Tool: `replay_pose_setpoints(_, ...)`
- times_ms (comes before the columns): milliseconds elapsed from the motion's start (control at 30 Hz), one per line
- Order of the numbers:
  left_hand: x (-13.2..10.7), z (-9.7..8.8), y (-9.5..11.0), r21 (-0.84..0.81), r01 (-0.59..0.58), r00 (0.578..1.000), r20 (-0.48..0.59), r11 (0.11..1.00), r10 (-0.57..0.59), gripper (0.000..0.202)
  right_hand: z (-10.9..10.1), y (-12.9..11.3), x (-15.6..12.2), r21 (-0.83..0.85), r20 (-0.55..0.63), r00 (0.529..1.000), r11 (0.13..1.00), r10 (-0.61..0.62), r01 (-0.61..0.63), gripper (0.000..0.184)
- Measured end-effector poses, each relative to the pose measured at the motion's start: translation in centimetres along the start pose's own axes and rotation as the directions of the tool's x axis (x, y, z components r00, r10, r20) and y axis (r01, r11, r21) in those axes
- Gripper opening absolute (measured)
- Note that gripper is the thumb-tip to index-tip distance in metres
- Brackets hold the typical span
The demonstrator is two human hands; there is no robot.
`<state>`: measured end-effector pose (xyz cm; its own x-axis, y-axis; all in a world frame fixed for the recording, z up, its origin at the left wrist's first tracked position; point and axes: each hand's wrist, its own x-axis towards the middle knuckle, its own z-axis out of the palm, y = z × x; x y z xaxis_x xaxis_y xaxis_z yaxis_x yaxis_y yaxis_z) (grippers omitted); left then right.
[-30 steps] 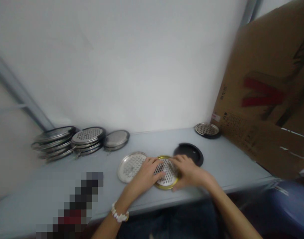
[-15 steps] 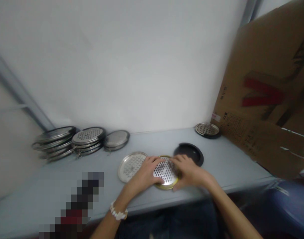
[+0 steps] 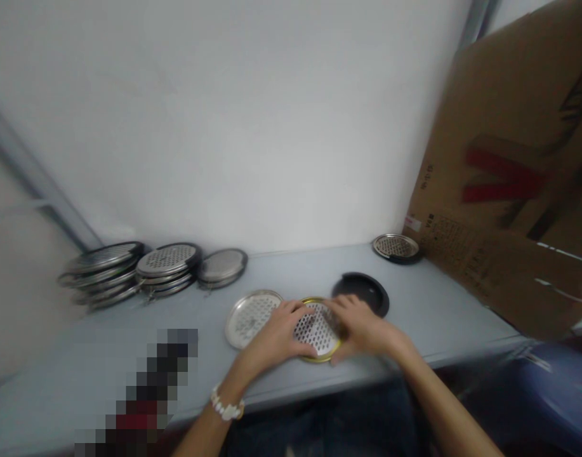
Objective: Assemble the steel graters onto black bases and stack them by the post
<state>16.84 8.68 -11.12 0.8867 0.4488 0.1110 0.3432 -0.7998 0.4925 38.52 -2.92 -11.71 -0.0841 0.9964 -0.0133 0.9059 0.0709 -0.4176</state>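
Note:
Near the table's front edge lies a round metal grater (image 3: 320, 331) with slotted holes and a yellow ring round its rim. My left hand (image 3: 285, 329) curves over its left side, thumb at the front and fingers at the back. On the opposite side, my right hand (image 3: 360, 324) grips the rim in the same way and hides that edge. A second round grater plate (image 3: 250, 320), silver and without a yellow ring, lies partly behind my left hand. Behind my right hand sits a round black dish-like base (image 3: 369, 293), partly covered by the fingers.
Stacks of round graters with black rims (image 3: 105, 273) (image 3: 169, 266) and a lone round piece (image 3: 223, 266) stand at the back left. Another grater (image 3: 396, 247) lies at the back right beside a large cardboard box (image 3: 500, 178). A white wall (image 3: 271, 127) bounds the table (image 3: 443, 311).
Both hands keep their places around the yellow-rimmed grater. Its surface looks slightly tilted differently, with less glare and more of the yellow rim showing at the back.

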Motion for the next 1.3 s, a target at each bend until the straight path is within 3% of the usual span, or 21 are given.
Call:
replay_pose_setpoints(267,-0.3,-0.3,0.2,-0.036,0.013,1.0,-0.015,0.999,-0.014,0.064,-0.3,-0.2,-0.1,0.007,-0.001,1.0,1.0,0.002,-0.002,0.119)
replay_pose_setpoints(433,-0.5,-1.5,-0.2,-0.146,0.002,1.0,-0.019,0.989,-0.005,0.045,-0.9,-0.4,-0.4,0.042,0.026,0.999,0.999,-0.019,0.018,0.12)
replay_pose_setpoints(500,-0.7,-2.2,-0.7,-0.103,0.028,0.997,-0.063,0.994,-0.034,0.038,-1.1,-0.4,-0.5,0.053,0.029,0.999,0.998,-0.028,0.027,0.12)
replay_pose_setpoints(633,-1.6,-3.8,-2.4,0.132,0.154,0.981,-0.142,0.979,-0.135,0.025,-1.1,-0.3,-0.6,0.066,0.032,0.999,0.997,-0.039,0.037,0.119)
replay_pose_setpoints(967,-2.5,-4.5,-4.6,0.202,0.183,0.983,-0.02,0.962,-0.183,0.036,-0.4,0.0,-0.5,0.046,0.035,0.999,0.999,-0.019,0.018,0.106)
replay_pose_setpoints(1167,-2.1,-4.1,-2.7,0.181,0.154,0.982,-0.134,0.971,-0.131,0.036,-0.3,-0.4,-0.4,0.035,0.044,0.999,0.999,0.017,-0.019,0.112)
replay_pose_setpoints(1300,-1.4,-2.7,-0.7,0.127,0.083,0.994,-0.085,0.988,-0.073,0.031,0.1,-0.8,-0.2,0.005,0.06,0.997,0.999,0.04,-0.041,0.125)
